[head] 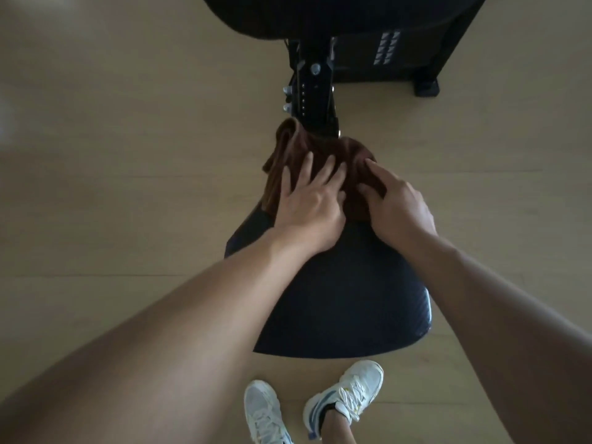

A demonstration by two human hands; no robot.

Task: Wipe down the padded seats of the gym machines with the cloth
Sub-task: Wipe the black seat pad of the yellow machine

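Here the brown cloth (315, 161) lay bunched on the far, narrow end of the seat (346, 296), beside the post (315, 100). Both hands pressed it down, left (309, 206) with fingers spread, right (395, 206) flat, likely to scrub that end.

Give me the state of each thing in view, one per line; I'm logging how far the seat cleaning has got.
cloth: bunched, on the far end of the seat, one edge hanging off
seat: near part bare, far end under the cloth
left hand: fingers spread, pressing on the cloth
right hand: fingers bent, pressing on the cloth
shoes: on the floor, laced
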